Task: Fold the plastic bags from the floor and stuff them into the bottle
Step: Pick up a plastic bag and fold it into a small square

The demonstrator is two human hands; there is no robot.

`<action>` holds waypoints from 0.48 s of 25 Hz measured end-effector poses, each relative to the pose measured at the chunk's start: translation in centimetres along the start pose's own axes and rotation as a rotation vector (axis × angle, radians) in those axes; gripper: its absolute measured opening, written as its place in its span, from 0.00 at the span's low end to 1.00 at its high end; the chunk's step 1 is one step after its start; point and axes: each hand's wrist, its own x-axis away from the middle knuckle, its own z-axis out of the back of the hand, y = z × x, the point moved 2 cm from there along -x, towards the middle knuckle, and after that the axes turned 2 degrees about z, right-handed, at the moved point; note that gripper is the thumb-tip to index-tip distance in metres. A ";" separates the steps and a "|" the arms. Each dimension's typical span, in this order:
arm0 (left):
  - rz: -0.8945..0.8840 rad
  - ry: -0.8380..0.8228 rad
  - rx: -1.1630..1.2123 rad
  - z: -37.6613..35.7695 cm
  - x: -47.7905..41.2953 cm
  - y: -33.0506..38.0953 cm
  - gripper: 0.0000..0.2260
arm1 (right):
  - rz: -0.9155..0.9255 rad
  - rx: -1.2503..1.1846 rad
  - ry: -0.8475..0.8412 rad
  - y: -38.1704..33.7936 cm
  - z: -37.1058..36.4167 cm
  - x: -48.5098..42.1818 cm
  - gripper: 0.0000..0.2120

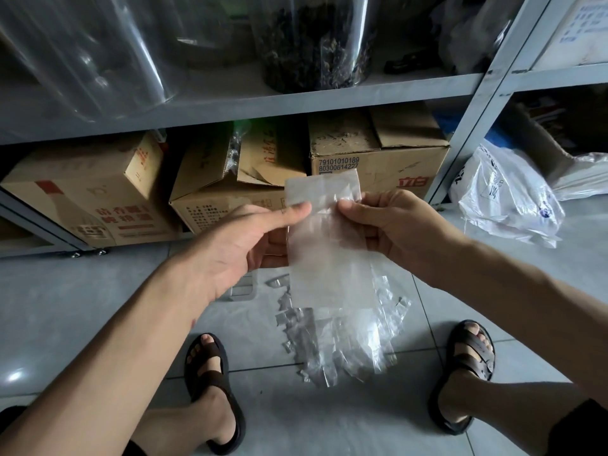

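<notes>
Folding step, likely midway: clear plastic bag (pixel 324 248) held up flat above the floor (pixel 82 307), pinched near its top by left hand (pixel 243 245) and right hand (pixel 391 225). More bags (pixel 335 340) heaped on the floor between the feet (pixel 210 360). Needed next, probably: a lengthwise crease, edges aligned; bottle not plainly visible.

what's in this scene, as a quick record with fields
left hand: pinches bag's left edge
right hand: pinches bag's right edge
bag: clear, narrow, hangs down from both hands
pile: clear bags on floor, below held bag
white bag: on floor, far right
boxes: behind, under shelf
</notes>
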 end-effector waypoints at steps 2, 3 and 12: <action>-0.006 0.053 -0.060 -0.3 0.1 -0.3 0.15 | 0.007 -0.007 0.019 0.0 0.1 -0.1 0.13; -0.014 0.046 -0.089 -0.4 0.1 -0.3 0.12 | 0.014 -0.009 0.026 -0.1 0.0 -0.1 0.11; -0.223 0.153 -0.195 0.1 -0.1 0.2 0.01 | 0.036 0.266 -0.019 -0.3 0.8 0.5 0.06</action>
